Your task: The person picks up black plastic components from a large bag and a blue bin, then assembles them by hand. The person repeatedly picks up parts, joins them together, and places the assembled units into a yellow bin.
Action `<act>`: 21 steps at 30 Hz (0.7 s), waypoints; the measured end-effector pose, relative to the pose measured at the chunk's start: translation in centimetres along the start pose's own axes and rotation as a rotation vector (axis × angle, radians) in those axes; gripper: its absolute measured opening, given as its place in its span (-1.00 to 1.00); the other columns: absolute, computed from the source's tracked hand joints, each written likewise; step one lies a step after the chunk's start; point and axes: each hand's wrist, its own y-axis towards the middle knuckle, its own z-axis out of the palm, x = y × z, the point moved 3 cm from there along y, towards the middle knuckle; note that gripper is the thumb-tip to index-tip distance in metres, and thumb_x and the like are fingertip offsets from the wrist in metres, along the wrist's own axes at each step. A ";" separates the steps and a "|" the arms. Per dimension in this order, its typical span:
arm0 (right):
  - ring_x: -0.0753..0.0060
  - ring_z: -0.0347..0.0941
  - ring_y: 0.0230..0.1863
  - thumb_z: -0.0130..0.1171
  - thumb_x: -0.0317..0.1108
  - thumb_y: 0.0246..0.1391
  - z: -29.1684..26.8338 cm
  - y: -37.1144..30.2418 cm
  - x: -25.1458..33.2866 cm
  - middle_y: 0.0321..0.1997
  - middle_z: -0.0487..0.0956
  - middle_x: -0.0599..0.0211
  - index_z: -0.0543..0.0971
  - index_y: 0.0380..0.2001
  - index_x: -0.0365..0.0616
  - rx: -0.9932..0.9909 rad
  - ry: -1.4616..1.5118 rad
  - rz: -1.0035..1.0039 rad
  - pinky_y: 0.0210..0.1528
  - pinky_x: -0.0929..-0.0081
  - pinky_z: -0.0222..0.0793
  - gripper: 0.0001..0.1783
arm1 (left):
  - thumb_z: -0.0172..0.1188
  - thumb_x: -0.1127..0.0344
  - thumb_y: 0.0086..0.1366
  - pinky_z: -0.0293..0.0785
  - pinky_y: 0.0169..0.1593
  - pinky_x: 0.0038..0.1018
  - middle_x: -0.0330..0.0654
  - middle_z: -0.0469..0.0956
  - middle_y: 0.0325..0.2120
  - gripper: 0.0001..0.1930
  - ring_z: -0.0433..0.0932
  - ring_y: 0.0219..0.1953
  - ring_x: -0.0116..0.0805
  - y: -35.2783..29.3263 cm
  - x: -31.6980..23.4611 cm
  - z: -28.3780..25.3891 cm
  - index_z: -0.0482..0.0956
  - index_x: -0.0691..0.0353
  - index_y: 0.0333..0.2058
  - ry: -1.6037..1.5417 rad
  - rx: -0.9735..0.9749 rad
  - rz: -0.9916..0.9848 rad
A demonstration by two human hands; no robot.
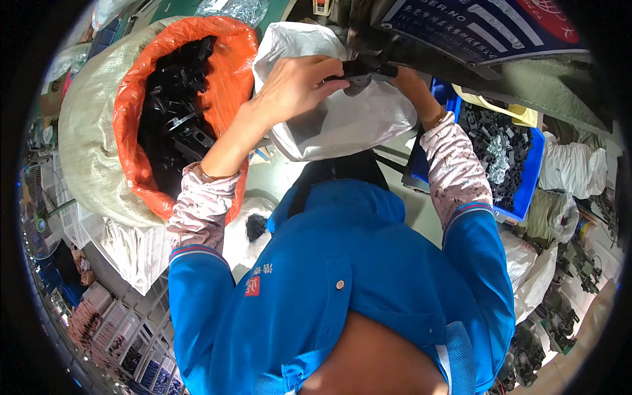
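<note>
At the left of a crowded workshop, a woven sack with an orange plastic liner stands open, heaped with black pieces. Beside it, a worker in a blue shirt leans over a white bag, the left hand pinching one end of a dark workpiece between thumb and fingers. The workpiece sits above the bag's mouth, between the two hands and beneath the edge of a dark machine bearing a blue plate. The right hand reaches up to its far end; its fingers are lost in shadow, and from here I cannot tell whether they grip or merely steady it. At far right, a blue bin holds small dark parts, with a yellow tray at its upper edge.

The step in hand appears to be holding and lining up a single piece at the machine. The next move would seem to call for keeping it level, settling its position, and keeping fingertips clear of any moving part the shadow may hide.
</note>
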 end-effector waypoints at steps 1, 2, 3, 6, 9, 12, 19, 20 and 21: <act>-0.02 0.33 0.22 0.08 -0.19 0.17 0.2 0.2 -0.1 0.28 0.36 0.10 0.40 0.22 0.04 0.013 -0.008 0.015 0.23 -0.02 0.23 -0.48 | 0.30 0.29 0.15 0.46 -0.46 -0.27 -0.12 0.52 -0.48 -0.83 0.52 -0.52 -0.01 -0.5 -0.1 0.6 0.51 0.21 -0.40 0.021 -0.099 0.053; -0.03 0.33 0.22 0.07 -0.20 0.17 0.4 0.3 0.1 0.29 0.35 0.10 0.40 0.22 0.03 0.030 -0.012 0.030 0.23 -0.03 0.22 -0.48 | 0.26 0.33 0.14 0.48 -0.44 -0.29 -0.12 0.52 -0.42 -0.87 0.54 -0.49 -0.07 -1.3 -0.7 1.1 0.51 0.21 -0.40 0.048 -0.161 0.081; -0.03 0.33 0.23 0.07 -0.20 0.17 0.5 0.6 0.0 0.29 0.35 0.09 0.40 0.22 0.03 0.048 -0.018 0.046 0.23 -0.03 0.22 -0.47 | 0.23 0.35 0.13 0.50 -0.41 -0.29 -0.13 0.53 -0.40 -0.90 0.56 -0.45 -0.09 -2.5 -0.6 2.1 0.51 0.21 -0.40 0.058 -0.108 0.108; -0.04 0.32 0.24 0.06 -0.21 0.17 1.2 1.7 -0.4 0.32 0.33 0.09 0.39 0.23 0.02 0.053 -0.035 0.070 0.23 -0.04 0.22 -0.47 | 0.14 0.39 0.12 0.54 -0.25 -0.29 -0.16 0.59 -0.31 -0.86 0.59 -0.28 -0.11 -7.1 1.8 7.1 0.55 0.17 -0.30 0.203 0.194 0.151; -0.11 0.34 0.19 0.05 -0.20 0.14 2.0 2.0 -2.6 0.18 0.45 0.08 0.45 0.16 -0.01 -0.221 0.015 -0.040 0.24 0.00 0.20 -0.50 | 0.25 0.27 0.11 0.48 -0.10 -0.23 -0.12 0.63 -0.30 -0.72 0.57 -0.15 -0.08 -12.9 5.4 10.9 0.58 0.12 -0.16 0.402 0.791 -0.243; 0.11 0.53 -0.14 0.13 -0.33 0.12 1.6 0.5 -2.4 -0.17 0.61 0.17 0.56 -0.05 -0.16 -0.381 -0.035 -0.122 -0.01 0.15 0.42 -0.68 | 0.38 0.18 0.02 0.35 0.06 -0.15 -0.17 0.62 -0.33 -0.60 0.55 -0.06 -0.14 -16.5 4.7 9.5 0.57 0.11 -0.14 0.421 0.929 -0.350; 0.51 0.51 -0.35 0.21 -0.51 0.13 -12.9 -4.4 8.3 -0.35 0.61 0.30 0.60 -0.21 -0.31 -0.216 1.451 0.266 -0.28 0.51 0.47 -0.84 | 0.37 0.16 0.03 0.36 0.07 -0.14 -0.08 0.59 -0.22 -0.56 0.54 -0.08 -0.04 -18.7 2.7 7.2 0.51 0.18 -0.13 0.261 0.678 -0.533; 0.52 0.51 -0.36 0.21 -0.52 0.14 -13.4 -4.9 8.7 -0.33 0.62 0.29 0.61 -0.21 -0.33 -0.255 1.433 0.236 -0.28 0.52 0.46 -0.84 | 0.36 0.17 0.04 0.37 0.06 -0.15 -0.07 0.59 -0.22 -0.57 0.54 -0.09 -0.02 -18.4 2.3 7.3 0.51 0.20 -0.13 0.242 0.639 -0.528; 0.52 0.50 -0.37 0.21 -0.52 0.14 -14.1 -5.1 9.3 -0.32 0.63 0.29 0.63 -0.20 -0.32 -0.270 1.380 0.208 -0.27 0.53 0.45 -0.83 | 0.34 0.18 0.05 0.37 0.06 -0.16 -0.06 0.59 -0.23 -0.59 0.54 -0.09 -0.01 -18.1 1.8 7.1 0.51 0.21 -0.14 0.223 0.587 -0.538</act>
